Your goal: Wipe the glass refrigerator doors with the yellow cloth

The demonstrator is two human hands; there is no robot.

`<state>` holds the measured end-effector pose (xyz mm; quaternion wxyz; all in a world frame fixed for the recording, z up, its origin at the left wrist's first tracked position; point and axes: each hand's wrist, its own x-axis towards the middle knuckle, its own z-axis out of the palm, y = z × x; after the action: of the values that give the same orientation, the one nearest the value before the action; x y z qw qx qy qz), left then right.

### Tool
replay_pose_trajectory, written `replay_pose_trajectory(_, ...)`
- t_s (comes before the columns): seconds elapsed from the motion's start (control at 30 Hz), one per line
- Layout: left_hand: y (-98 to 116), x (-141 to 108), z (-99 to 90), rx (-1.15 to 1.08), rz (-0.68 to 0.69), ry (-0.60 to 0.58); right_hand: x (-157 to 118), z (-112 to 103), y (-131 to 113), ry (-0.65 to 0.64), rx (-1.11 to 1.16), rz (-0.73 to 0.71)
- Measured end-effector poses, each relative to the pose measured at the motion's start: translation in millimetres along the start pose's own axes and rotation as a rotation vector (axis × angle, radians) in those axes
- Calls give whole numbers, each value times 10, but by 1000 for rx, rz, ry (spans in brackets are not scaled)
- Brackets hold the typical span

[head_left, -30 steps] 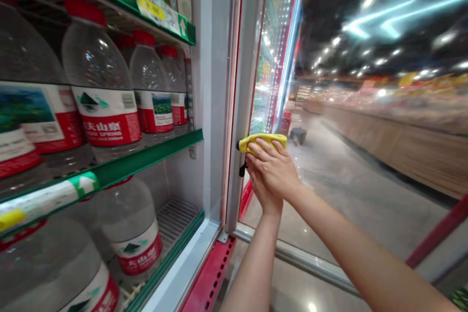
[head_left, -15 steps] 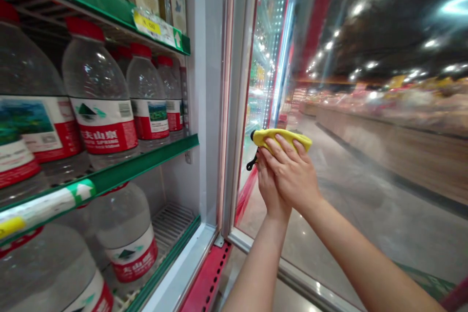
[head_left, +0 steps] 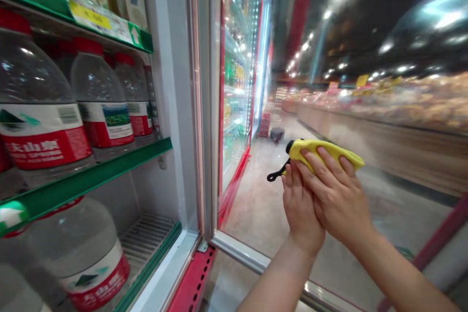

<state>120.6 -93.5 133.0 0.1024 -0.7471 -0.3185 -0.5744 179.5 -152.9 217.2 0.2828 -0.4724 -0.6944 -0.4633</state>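
In the head view, taking clock directions from the middle of the frame, a yellow cloth (head_left: 331, 152) lies at 3 o'clock, bunched in a long fold that seems to rest against the glass door (head_left: 252, 209). The right hand (head_left: 343, 197), between 3 and 4 o'clock, lies over it, palm down, its fingers a little spread and pressing on the fold rather than closed round it. The left hand (head_left: 302, 209), at 4 o'clock, is tucked partly beneath the right, its fingers straight and side by side just under the cloth's near edge; its thumb is hidden, so I cannot tell whether it pinches anything. A black strap (head_left: 276, 174) with a looped end sticks out from the cloth between 8 and 9 o'clock of it. The door's upright frame (head_left: 209, 107) runs near the centre, and its bottom rail (head_left: 244, 252) passes 6 o'clock. Beyond the frame, red-capped bottles (head_left: 44, 131) fill the shelf at 9 o'clock, and a larger bottle (head_left: 87, 263) sits lower, at 8. As for progress, I judge the work to be under way: the cloth is out, both hands are at it, and neither has let go. Reflections and blur on the pane show no border between treated and untreated glass, so how much is done or left cannot be read.
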Motion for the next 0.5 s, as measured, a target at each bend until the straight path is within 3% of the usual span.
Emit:
replay_pose_trajectory(0.1, 204, -30, 51, -10, 17, -15, -324, -45, 201, 5, -60, 94)
replay_pose_trajectory(0.2, 209, 21, 45, -11, 105, -90, -482, 71, 299, 30, -62, 177)
replay_pose_trajectory(0.33, -132, 83, 30, 62, 40, -43, -278, 428, 151, 30, 56, 191)
replay_pose_trajectory(0.5, -664, 57, 139, 128, -198, 175, 191, 810, -169, -38, 178, 6)
